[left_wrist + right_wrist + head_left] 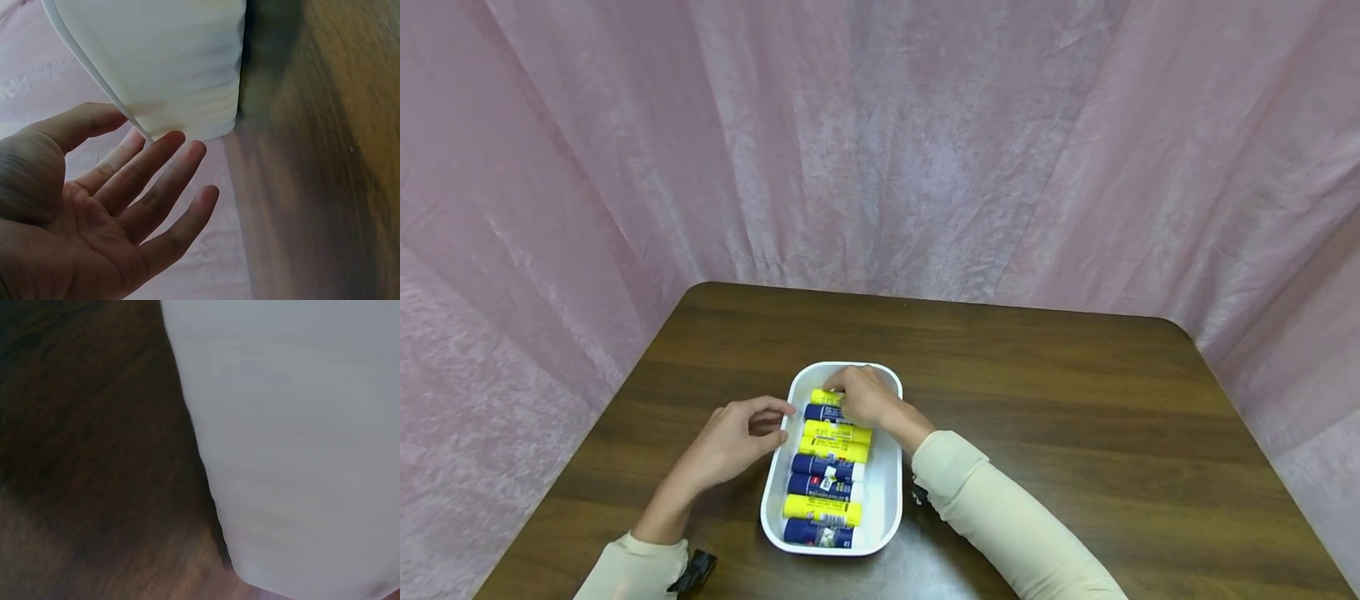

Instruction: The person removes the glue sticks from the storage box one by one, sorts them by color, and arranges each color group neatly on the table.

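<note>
A white oblong tray (882, 500) holds a row of yellow and navy-blue glue sticks, lying crosswise. My right hand (872, 402) reaches over the tray's right side to its far end. There its fingers pinch the farthest yellow glue stick (824, 397), covering its right part and some of the navy glue stick (822, 412) beside it. At the left rim, my left hand (730, 442) rests its fingertips, fingers loosely bent. The left wrist view shows that hand (119, 206) spread by the tray wall (187, 75). Only the tray's outer side (294, 456) shows in the right wrist view, without the hand.
Nearer in the tray lie more glue sticks, among them a yellow one (822, 510) and a navy one (817, 533) at the near end. Brown wooden table (1060, 417) extends around the tray. A pink curtain (880, 150) hangs behind its far edge.
</note>
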The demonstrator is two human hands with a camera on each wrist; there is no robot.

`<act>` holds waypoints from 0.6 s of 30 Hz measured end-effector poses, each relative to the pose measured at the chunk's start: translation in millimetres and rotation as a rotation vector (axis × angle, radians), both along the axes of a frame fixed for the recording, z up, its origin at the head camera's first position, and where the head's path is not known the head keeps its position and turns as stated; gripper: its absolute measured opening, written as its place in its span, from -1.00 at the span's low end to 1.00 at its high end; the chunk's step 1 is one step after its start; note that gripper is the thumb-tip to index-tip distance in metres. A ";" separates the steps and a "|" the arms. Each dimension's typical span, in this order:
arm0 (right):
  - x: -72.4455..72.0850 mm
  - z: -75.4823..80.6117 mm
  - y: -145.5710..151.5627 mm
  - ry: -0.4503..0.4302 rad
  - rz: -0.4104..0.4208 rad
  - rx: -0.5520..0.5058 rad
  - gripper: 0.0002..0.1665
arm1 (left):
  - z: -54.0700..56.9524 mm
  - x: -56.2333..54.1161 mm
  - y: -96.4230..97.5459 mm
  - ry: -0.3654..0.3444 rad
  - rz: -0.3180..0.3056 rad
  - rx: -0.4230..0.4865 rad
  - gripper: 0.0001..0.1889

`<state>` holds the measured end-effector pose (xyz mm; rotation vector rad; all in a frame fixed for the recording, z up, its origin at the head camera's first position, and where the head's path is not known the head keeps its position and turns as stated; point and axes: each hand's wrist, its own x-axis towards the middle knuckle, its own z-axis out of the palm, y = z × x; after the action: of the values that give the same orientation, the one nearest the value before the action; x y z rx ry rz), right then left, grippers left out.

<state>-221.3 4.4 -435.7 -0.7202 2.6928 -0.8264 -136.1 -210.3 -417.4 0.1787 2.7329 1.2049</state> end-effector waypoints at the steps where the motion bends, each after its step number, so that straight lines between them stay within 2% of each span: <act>1: 0.6 0.4 -0.1 0.004 0.002 -0.007 -0.49 | 0.2 0.3 -0.5 -0.002 0.000 0.000 -0.68; 5: 2.3 4.4 0.8 0.024 0.018 -0.050 -0.49 | 1.1 0.6 -3.0 0.005 -0.005 -0.004 -0.68; 10: 2.8 17.5 6.1 0.024 0.009 -0.139 -0.51 | 1.1 0.4 -5.4 0.013 -0.010 0.002 -0.68; 15: 3.6 33.3 20.6 -0.034 -0.036 -0.287 -0.60 | 0.9 0.6 -5.7 0.011 -0.013 0.015 -0.67; 18: 3.2 40.7 33.5 -0.094 -0.094 -0.386 -0.58 | 0.6 0.3 -5.3 0.014 -0.012 0.018 -0.67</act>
<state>-218.1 37.9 -395.0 -0.6139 2.5248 -1.3910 -135.8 -215.6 -416.8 0.2055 2.7298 1.2296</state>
